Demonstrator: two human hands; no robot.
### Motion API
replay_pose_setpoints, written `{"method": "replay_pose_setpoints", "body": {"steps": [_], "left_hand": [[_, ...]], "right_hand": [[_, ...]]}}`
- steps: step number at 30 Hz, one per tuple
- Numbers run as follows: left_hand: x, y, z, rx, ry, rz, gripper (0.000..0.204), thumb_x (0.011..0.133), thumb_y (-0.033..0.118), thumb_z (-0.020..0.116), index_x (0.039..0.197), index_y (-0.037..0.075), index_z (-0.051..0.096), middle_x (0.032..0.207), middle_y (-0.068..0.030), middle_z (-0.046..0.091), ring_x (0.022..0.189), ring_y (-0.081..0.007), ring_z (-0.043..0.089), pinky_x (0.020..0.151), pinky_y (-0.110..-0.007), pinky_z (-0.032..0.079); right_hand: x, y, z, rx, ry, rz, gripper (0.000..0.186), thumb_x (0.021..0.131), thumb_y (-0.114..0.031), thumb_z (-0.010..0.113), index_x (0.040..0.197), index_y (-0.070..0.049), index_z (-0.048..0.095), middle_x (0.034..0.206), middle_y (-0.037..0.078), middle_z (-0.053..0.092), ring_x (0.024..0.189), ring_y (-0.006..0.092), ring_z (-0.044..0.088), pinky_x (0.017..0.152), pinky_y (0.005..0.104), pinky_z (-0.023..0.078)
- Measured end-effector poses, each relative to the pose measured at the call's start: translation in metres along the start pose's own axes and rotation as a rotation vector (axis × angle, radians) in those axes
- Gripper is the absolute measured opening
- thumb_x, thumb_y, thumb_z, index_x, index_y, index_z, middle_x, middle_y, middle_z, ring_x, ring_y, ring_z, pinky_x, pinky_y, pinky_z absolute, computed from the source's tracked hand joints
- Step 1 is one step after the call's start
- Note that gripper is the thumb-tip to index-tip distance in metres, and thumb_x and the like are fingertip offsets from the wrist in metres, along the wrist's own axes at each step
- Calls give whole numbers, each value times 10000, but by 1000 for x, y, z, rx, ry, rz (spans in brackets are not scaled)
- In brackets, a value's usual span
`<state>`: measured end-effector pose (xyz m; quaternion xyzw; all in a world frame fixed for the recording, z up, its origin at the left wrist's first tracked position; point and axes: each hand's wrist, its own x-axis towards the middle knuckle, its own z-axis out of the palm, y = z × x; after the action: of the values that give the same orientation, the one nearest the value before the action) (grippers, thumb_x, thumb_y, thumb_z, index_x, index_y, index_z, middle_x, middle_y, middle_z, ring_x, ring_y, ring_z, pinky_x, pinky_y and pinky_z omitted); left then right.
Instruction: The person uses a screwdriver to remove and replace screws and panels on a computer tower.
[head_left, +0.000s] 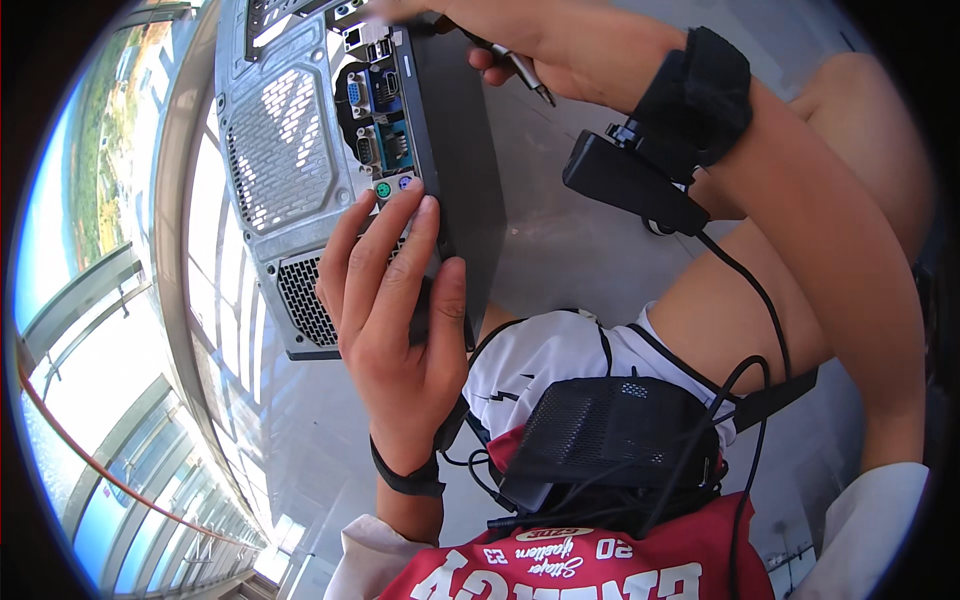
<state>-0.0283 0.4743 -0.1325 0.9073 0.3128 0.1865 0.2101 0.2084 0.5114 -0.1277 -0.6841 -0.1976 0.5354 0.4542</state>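
Grey metal backs the computer case, where the left hand rests, grip unclenched. The right hand has its grip closed round a slim pointed tool.

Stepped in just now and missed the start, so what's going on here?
A person is handling a computer case with both bare hands. The left hand lies against it, its fingers reaching a round green port and a purple one. The right hand is near the upper ports, gripping a slim tool, perhaps a screwdriver, whose tip points away from the case. Some of that hand is out of view.
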Motion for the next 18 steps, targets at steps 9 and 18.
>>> {"method": "replay_pose_setpoints", "body": {"steps": [9,18], "left_hand": [[5,-6,-22,-89,-122,-65,400,882,61,737,1280,32,720,1379,-127,658,1353,-319,542,1145,-428,385],[10,-5,-22,-170,-135,-89,449,812,47,795,1256,40,736,1378,-128,658,1332,-310,551,1121,-413,404]], "right_hand": [[-1,4,4,46,-10,-99,383,941,-352,698,999,23,644,642,35,526,525,142,491,493,321,410],[8,-1,0,-24,-50,-18,338,973,-313,678,743,-65,660,570,13,524,470,133,413,473,330,351]]}}
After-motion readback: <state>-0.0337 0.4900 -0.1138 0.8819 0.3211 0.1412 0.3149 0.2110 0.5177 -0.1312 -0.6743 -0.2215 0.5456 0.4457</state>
